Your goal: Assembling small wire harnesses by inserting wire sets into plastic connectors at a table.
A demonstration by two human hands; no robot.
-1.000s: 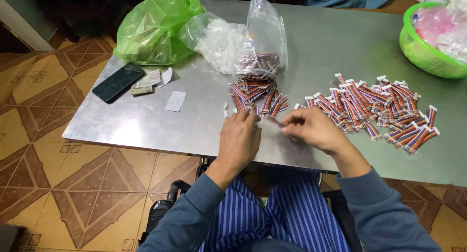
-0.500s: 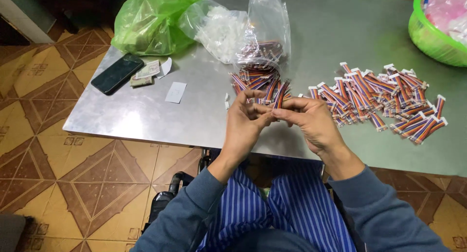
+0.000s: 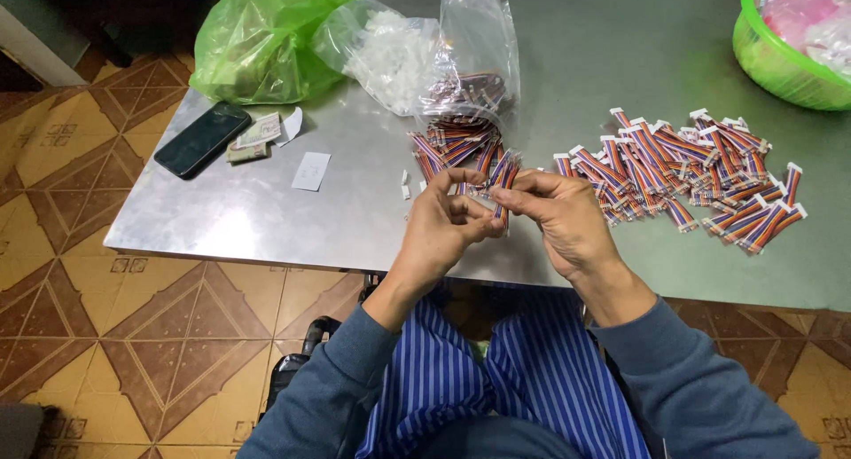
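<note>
Hands meet above the bench (image 3: 266, 211): my left hand (image 3: 443, 219) and right hand (image 3: 558, 215) pinch one striped cable (image 3: 502, 180); next, I judge, fitting its end squarely.

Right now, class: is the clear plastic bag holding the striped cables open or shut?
Open. The clear plastic bag gapes toward the person, and striped cables spill from its mouth onto the metal table.

Steel table (image 3: 266, 211) bears cable pile (image 3: 691, 171) (striped), phone (image 3: 202, 140), green bag (image 3: 266, 42).
</note>
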